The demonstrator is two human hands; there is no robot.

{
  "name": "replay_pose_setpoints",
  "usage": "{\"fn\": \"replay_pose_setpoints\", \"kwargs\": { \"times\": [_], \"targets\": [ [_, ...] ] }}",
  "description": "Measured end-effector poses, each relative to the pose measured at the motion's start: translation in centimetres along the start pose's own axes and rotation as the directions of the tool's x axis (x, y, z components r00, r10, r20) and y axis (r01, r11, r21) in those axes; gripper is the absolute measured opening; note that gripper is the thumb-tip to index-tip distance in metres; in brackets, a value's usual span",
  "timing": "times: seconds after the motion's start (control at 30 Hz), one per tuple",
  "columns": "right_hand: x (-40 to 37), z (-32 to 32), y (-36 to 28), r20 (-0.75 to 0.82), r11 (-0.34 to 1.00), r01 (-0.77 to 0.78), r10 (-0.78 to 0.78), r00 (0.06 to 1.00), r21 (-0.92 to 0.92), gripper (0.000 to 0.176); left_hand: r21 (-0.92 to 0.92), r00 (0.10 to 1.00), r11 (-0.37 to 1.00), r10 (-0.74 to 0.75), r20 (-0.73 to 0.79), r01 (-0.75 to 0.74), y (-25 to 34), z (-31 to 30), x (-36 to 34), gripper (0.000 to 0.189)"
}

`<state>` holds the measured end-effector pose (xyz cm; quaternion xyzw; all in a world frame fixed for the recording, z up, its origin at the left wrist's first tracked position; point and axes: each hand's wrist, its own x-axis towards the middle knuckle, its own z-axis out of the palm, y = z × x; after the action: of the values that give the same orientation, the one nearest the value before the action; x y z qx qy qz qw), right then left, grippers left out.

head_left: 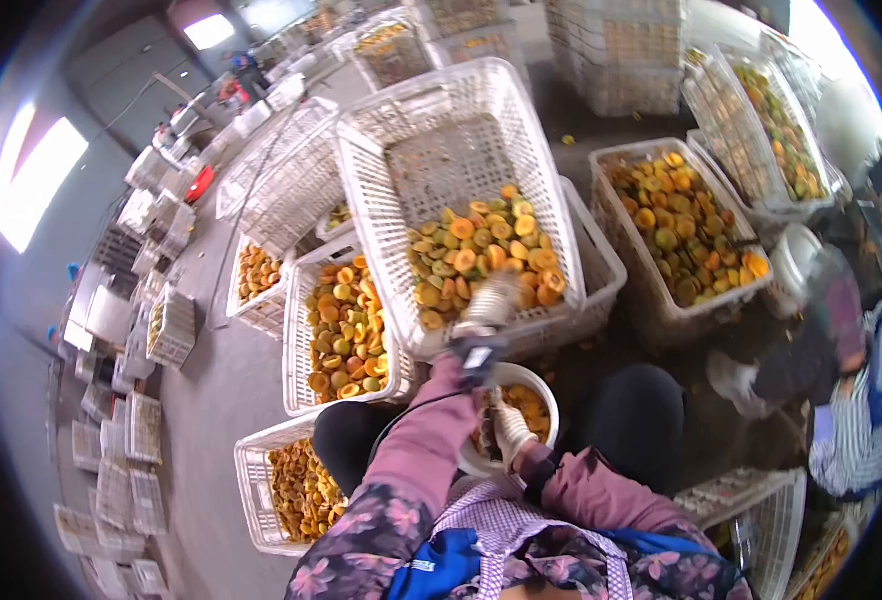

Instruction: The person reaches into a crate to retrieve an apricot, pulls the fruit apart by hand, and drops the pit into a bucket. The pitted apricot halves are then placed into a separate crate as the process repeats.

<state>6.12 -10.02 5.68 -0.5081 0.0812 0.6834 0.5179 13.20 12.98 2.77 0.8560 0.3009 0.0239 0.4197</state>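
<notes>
My left hand [493,302], in a pale glove with a dark device at the wrist, reaches over the near end of a tilted white crate [366,215]. It touches the halved orange and green fruit [464,258] there; its fingers are blurred. My right hand [511,428], also gloved, is closed over a white bucket [551,400] between my knees. What it holds is too small to make out. Cut fruit pieces [528,405] lie inside the bucket.
Fruit-filled crates stand at left [294,360], lower left [251,500] and right [601,170]. Stacked crates [616,50] rise behind. A co-worker's striped sleeve [846,430] and shoe [739,385] are at the right. More crates [144,425] line the far left.
</notes>
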Motion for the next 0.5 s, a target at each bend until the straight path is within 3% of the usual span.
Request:
{"fn": "replay_pose_setpoints", "kwargs": {
  "times": [0.03, 0.07, 0.1, 0.17, 0.23, 0.3, 0.33, 0.37, 0.4, 0.43, 0.5],
  "targets": [
    [-0.6, 0.1, -0.5, -0.060, 0.999, -0.022, 0.024, 0.998, 0.039, 0.053, 0.391, 0.985, 0.919, -0.012, 0.171, -0.057, 0.2, 1.9, 4.3, 0.054],
    [-1.4, -0.1, -1.3, -0.002, 0.998, -0.026, 0.026, 1.000, 0.054, 0.053, 0.443, 1.000, 0.896, 0.003, 0.014, -0.009, 3.6, 2.1, 1.8, 0.049],
    [1.4, -0.2, 0.1, -0.038, 0.972, 0.126, -0.121, 0.992, 0.201, 0.049, 0.486, 0.990, 0.873, 0.025, -0.137, 0.045, 4.9, 2.7, 0.1, 0.044],
    [0.5, -0.3, -0.8, -0.029, 0.981, 0.088, -0.084, 0.996, 0.173, 0.045, 0.360, 0.958, 0.909, -0.266, 0.109, 0.211, 4.8, 2.3, 1.3, 0.043],
    [0.3, -0.5, -0.9, -0.033, 0.985, 0.064, -0.060, 0.998, 0.160, 0.041, 0.401, 0.981, 0.902, -0.188, 0.034, 0.159, 4.8, 1.2, -0.9, 0.040],
    [0.5, -0.6, -1.2, 0.003, 0.930, 0.291, -0.299, 0.954, 0.227, 0.035, 0.260, 0.991, 0.958, -0.096, -0.093, 0.118, 4.8, 0.6, -3.4, 0.036],
    [0.3, -0.4, -1.4, -0.018, 0.856, 0.427, -0.441, 0.897, 0.292, 0.031, -0.085, 0.984, 0.990, 0.099, -0.147, -0.112, 1.2, 1.9, -3.3, 0.037],
    [1.8, -1.7, -0.9, -0.017, 0.874, 0.471, -0.472, 0.881, 0.121, 0.028, -0.405, 0.933, 0.849, 0.249, -0.260, -0.339, -2.7, 3.4, -3.2, 0.039],
    [-0.5, -1.1, -2.1, -0.025, 0.861, 0.503, -0.502, 0.864, 0.074, 0.028, -0.726, 0.970, 0.644, 0.121, -0.213, -0.240, 0.5, 2.4, -7.0, 0.034],
    [-3.0, 0.4, -3.2, -0.027, 0.851, 0.525, -0.524, 0.851, 0.028, 0.028, -0.934, 0.994, 0.341, 0.006, -0.113, -0.108, 4.8, 1.0, -11.7, 0.031],
    [-0.3, 0.1, -1.5, 0.062, 0.641, 0.733, -0.742, 0.668, -0.229, 0.032, -0.963, 0.985, 0.208, 0.043, -0.166, -0.171, 5.1, 2.1, -15.4, 0.026]
  ]
}}
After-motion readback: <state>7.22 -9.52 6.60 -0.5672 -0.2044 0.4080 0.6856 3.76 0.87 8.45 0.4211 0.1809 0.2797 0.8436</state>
